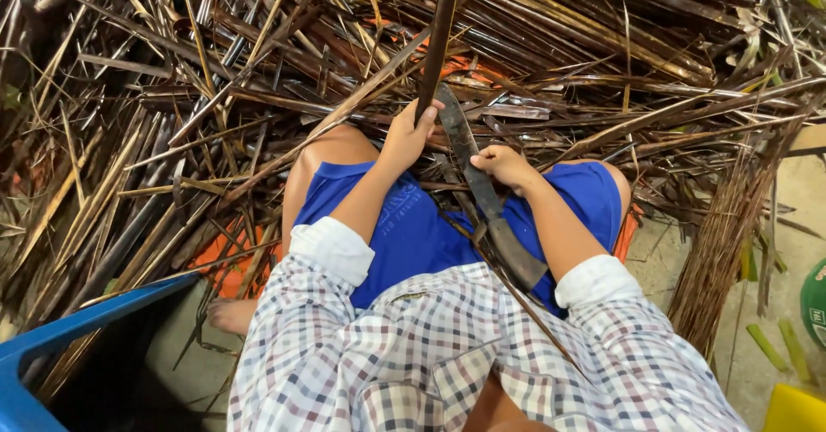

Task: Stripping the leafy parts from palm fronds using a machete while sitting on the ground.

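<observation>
A seated person in a checked shirt with rolled cuffs and blue shorts [413,234] works over a deep heap of dry brown palm stalks [172,122] that covers the ground ahead and to the left. The left hand [406,138] is closed around one dark stalk [439,36], gripping its lower end just above the knees while the stalk rises steeply to the top edge of the frame. The right hand [503,165] is curled with pinched fingers against a long, dark, worn blade [482,195], which lies slantwise across the lap from beside the left hand down towards the right thigh; whether the fingers hold the blade or a thin strip beside it cannot be told.

One blue plastic container [60,337] stands at the lower left, only its rim and dark inside showing; what it holds cannot be made out. One orange sheet [228,264] lies under the heap. One bundle of thin tan strips [723,225] leans at the right. One bare foot [231,314] rests on the concrete floor [680,260]. Two hands, one blade and one held stalk are in view.
</observation>
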